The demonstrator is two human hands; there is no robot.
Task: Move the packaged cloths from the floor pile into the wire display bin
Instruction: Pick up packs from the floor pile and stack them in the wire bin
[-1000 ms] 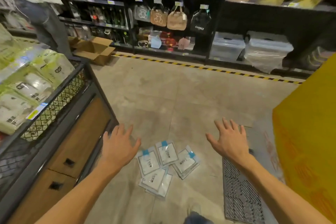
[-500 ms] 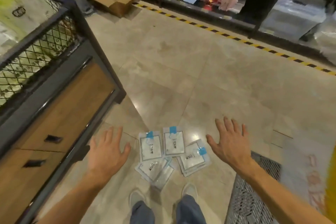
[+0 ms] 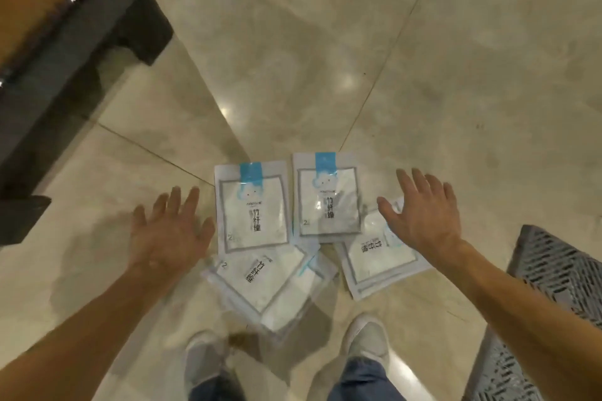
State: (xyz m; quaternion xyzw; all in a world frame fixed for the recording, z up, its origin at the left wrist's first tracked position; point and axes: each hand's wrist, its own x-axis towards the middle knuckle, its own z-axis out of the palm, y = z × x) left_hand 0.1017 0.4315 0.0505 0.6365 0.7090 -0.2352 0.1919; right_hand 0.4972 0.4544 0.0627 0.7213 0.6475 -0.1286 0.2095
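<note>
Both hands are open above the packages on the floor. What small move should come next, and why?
Probably lower both hands and close them inward around the pile. The left hand and right hand are spread open and hold nothing, one on each side of the packaged cloths, which lie flat and overlapping on the tiled floor. The right hand already overlaps the rightmost packet.

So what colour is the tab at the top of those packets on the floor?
Light blue, on the tab of each upper packet; clearest in the head view.
</note>
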